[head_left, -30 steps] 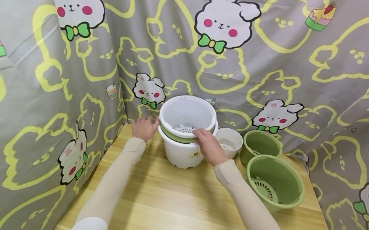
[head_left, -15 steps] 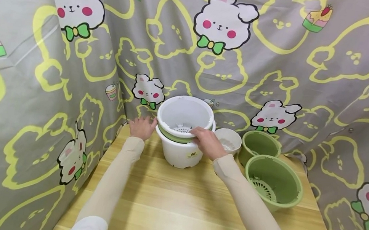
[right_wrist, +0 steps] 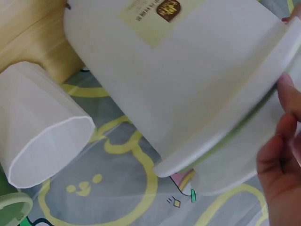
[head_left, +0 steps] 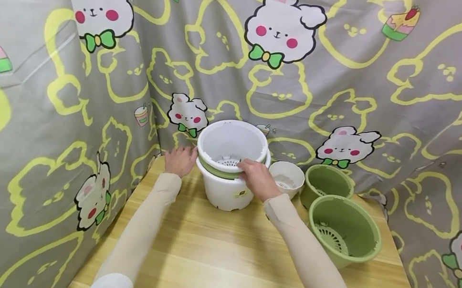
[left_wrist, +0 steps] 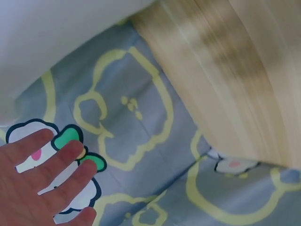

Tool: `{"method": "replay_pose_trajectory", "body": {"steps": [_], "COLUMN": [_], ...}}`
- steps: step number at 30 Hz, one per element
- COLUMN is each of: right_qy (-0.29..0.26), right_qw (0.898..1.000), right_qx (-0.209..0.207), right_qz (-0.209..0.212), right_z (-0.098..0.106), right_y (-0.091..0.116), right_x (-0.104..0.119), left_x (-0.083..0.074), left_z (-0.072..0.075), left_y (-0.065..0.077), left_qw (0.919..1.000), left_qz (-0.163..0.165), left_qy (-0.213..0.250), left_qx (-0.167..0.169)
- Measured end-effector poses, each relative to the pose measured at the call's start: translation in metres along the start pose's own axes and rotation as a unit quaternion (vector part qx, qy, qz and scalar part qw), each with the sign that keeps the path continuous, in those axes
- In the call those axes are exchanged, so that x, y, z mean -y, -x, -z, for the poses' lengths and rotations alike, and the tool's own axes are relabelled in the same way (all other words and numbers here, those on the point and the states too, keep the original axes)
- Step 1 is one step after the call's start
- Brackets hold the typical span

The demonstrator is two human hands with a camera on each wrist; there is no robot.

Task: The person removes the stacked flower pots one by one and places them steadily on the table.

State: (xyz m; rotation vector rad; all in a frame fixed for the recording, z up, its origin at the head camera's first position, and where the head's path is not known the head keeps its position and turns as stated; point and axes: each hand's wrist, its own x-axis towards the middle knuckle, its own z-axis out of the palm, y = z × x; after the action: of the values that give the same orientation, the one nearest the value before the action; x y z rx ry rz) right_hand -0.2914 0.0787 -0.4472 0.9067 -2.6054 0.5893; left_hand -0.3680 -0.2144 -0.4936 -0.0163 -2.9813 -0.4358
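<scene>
In the head view, a stack of nested flowerpots stands at the back of the table. A white flowerpot with a slotted base is on top, a green flowerpot shows as a band below it, and a larger white flowerpot with a label is outermost. My right hand holds the top pot's right front rim, fingers bent over its edge. In the right wrist view its thumb lies along the gap beneath the outer rim. My left hand touches the stack's left side, its fingers straight and spread.
Right of the stack stands a small cream-white pot. Two green pots stand further right, one behind and a larger one in front. A patterned curtain encloses the wooden table at the back and sides.
The pot stack has shifted slightly left, away from the small cream-white pot, and my right hand has moved with it. The other pots have not moved.
</scene>
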Motion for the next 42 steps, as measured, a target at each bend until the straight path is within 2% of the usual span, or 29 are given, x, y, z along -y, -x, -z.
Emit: {"method": "replay_pose_trajectory", "body": {"steps": [4, 10, 19, 23, 30, 36, 39, 42], "right_qy": [0.016, 0.085, 0.075, 0.081, 0.085, 0.085, 0.123, 0.184], "right_qw": [1.0, 0.996, 0.995, 0.994, 0.995, 0.996, 0.992, 0.98], "right_qx": [0.011, 0.033, 0.055, 0.063, 0.041, 0.006, -0.02, -0.057], "right_qz": [-0.007, -0.012, -0.032, -0.027, -0.043, -0.013, 0.013, 0.044], "right_z": [0.009, 0.013, 0.019, 0.019, 0.018, 0.021, 0.021, 0.017], "right_y": [-0.002, -0.005, -0.01, -0.01, -0.01, -0.014, -0.016, -0.015], "right_x": [0.0, -0.002, -0.001, 0.0, 0.001, 0.002, 0.002, 0.002], "left_x": [-0.001, -0.004, -0.009, -0.009, -0.009, -0.006, -0.004, -0.003], "left_z": [0.002, 0.003, 0.002, 0.002, -0.002, -0.003, -0.003, -0.003], "left_y": [-0.001, -0.002, 0.001, 0.002, 0.004, 0.005, 0.005, 0.006], "left_qw": [0.9997, 0.9998, 0.9998, 0.9998, 0.9997, 0.9997, 0.9997, 0.9997], "left_qz": [-0.016, -0.005, -0.006, 0.001, 0.004, 0.012, 0.013, 0.014], "left_qy": [-0.015, -0.022, -0.018, -0.02, -0.022, -0.02, -0.021, -0.021], "left_qx": [-0.012, 0.003, 0.002, -0.004, 0.005, 0.004, -0.002, -0.005]}}
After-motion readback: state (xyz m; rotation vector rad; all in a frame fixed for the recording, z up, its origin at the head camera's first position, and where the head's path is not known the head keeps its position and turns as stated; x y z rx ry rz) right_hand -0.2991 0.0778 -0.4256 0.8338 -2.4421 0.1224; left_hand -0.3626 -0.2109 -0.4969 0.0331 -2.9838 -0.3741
